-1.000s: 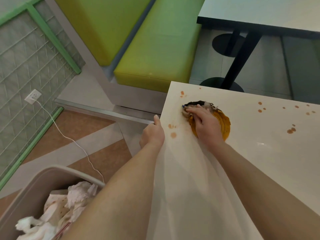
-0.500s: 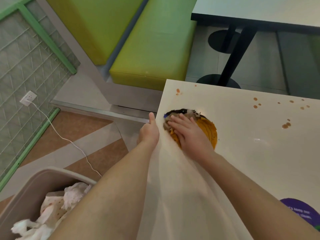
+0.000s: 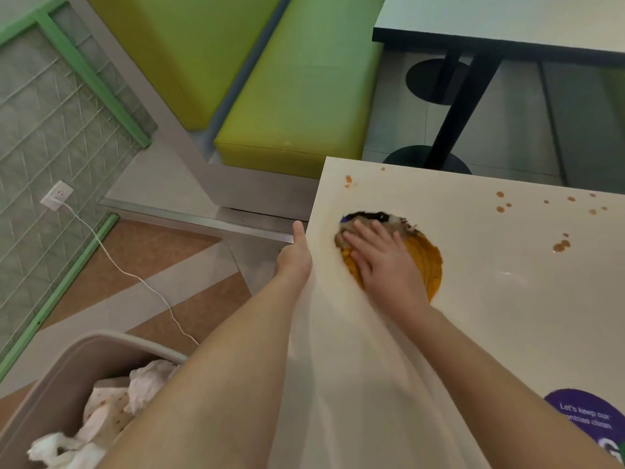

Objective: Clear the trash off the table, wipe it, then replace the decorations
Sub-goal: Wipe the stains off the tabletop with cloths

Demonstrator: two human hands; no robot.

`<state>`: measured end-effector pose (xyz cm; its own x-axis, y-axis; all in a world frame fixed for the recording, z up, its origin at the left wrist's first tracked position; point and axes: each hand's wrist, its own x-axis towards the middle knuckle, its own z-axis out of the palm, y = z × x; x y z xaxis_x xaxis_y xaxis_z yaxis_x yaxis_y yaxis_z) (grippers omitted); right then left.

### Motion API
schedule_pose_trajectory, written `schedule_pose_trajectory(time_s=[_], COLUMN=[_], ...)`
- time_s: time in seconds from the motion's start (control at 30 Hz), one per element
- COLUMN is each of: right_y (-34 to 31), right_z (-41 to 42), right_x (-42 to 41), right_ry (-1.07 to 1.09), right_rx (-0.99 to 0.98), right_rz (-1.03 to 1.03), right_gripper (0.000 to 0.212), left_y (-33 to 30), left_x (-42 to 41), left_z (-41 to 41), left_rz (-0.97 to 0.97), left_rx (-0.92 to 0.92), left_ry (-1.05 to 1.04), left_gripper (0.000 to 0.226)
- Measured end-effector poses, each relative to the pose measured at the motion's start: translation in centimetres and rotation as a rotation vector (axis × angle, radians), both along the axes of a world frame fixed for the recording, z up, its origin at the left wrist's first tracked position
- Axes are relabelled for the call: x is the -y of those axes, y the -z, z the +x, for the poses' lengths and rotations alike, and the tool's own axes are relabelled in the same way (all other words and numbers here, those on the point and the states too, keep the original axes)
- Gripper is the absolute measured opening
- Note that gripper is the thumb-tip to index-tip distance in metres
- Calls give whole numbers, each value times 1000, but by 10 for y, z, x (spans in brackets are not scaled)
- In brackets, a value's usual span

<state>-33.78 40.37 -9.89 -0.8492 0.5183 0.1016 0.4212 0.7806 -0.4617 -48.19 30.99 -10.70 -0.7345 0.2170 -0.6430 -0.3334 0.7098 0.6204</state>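
Note:
My right hand lies flat with straight fingers on a crumpled greyish wad, pressing it onto the white table at the far edge of a round orange patch. My left hand holds the table's left edge with the thumb up along it; its fingers are hidden below the edge. Brown sauce spots dot the tabletop to the right, and another spot sits near the far left corner.
A beige bin holding crumpled stained tissues stands on the floor at lower left. A purple round sticker is on the table's near right. A green bench and another table stand beyond. A white cable crosses the floor.
My right hand's fingers have flattened over the wad and slid it a little toward the left edge. Two small brown spots between my hands no longer show. My left hand stayed on the edge.

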Motion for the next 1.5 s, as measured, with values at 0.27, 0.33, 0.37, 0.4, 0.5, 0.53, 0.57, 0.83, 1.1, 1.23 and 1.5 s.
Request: schedule_pose_trajectory(time_s=[0.27, 0.33, 0.37, 0.4, 0.5, 0.53, 0.57, 0.83, 1.1, 1.23, 1.5], right_y=[-3, -3, -3, -3, -4, -4, -3, -1, -3, -5, -10], right_z=[-6, 4, 5, -1, -31, -41, -49, -37, -78, -62, -109], right_x=[35, 32, 25, 14, -17, -21, -19, -1, -20, -17, -76], right_ry=[-24, -102, -114, -104, 9, 43, 65, -200, 17, -230, -22], right_rx=[52, 42, 44, 52, 101, 123, 141, 82, 120, 93, 259], right_rz=[39, 18, 17, 27, 32, 37, 46, 84, 68, 78, 53], right_gripper=[45, 42, 41, 41, 42, 43, 43, 42, 46, 44, 49], left_y=[3, 2, 3, 2, 3, 4, 5, 5, -4, -10, -16], left_x=[-1, -2, -1, -1, -1, -1, 0, 0, 0, 0, 1], left_z=[0, 1, 2, 1, 1, 1, 1, 1, 4, 6, 8], left_rz=[-25, -35, -39, -38, -39, -50, -62, -129, -174, -198, -210], left_rx=[-42, -47, -50, -58, -80, -92, -106, -159, -164, -168, -179], left_ry=[-7, -4, 0, -1, 3, 10, 14, 28, 67, 72, 105], left_gripper=[88, 86, 85, 85, 82, 84, 87, 102, 94, 92, 90])
